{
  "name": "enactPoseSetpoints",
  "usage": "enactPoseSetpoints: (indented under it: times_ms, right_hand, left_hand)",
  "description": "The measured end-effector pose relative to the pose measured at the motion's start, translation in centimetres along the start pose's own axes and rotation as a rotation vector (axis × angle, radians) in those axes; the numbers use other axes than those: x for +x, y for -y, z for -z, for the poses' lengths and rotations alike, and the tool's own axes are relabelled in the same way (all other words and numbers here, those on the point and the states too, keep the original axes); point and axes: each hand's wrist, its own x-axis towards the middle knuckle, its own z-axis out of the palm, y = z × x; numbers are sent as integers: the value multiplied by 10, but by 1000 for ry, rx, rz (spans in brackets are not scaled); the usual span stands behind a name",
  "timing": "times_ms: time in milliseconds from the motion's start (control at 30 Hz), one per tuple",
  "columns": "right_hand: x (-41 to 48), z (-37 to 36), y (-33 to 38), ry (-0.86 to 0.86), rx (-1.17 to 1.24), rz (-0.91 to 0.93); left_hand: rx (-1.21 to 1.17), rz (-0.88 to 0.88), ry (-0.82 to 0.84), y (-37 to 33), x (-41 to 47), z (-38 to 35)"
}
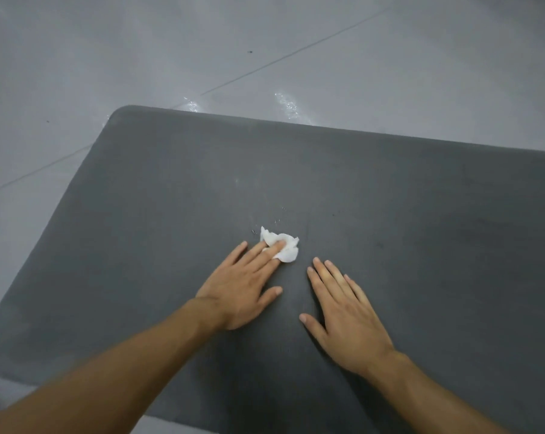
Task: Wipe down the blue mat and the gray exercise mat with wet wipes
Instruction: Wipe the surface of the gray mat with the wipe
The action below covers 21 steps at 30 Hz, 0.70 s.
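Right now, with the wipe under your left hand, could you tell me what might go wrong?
1. The wet wipe is bunched small under the straight fingers of the left hand, so it may slip out or miss parts of the gray exercise mat.
2. The shiny patches on the floor past the mat's far edge look wet and could be slippery.

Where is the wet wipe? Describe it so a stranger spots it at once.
Find the big dark gray exercise mat on the pale tiled floor. Near its middle, the left hand presses straight fingers onto a small crumpled wet wipe. It is the only white thing on the mat; the right hand beside it lies flat on bare mat.
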Motion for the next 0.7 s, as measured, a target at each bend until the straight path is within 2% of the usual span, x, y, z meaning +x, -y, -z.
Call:
enactPoseSetpoints:
  times_ms: [67, 167, 267, 367, 467, 567, 633, 700]
  right_hand:
    - [-8, -1, -9, -4, -10, -10]
    - [-11, 0, -13, -7, -20, -4]
    - [-8, 0, -10, -16, -14, -14]
    - [-8, -2, -9, -41, -8, -34]
    - [-9, -5, -9, -50, -4, -43]
    - [-3, -2, -12, -141, 92, -149]
    - [4, 4, -17, -181, 156, -210]
    - [15, 11, -16, -209, 174, -194]
  left_hand:
    - [-12, 150, -25, 24, 5, 4]
    - [-195, 371, -50, 43, 24, 12]
    - [-271, 430, -82, 37, 43, 15]
    - [-259, 323, -58, 16, 51, 11]
    - [-169, 113, -16, -7, 55, 5]
    - [-86, -100, 7, -22, 47, -3]
    - [-90, -176, 29, -22, 37, -6]
    - [-139, -227, 13, -15, 28, -3]
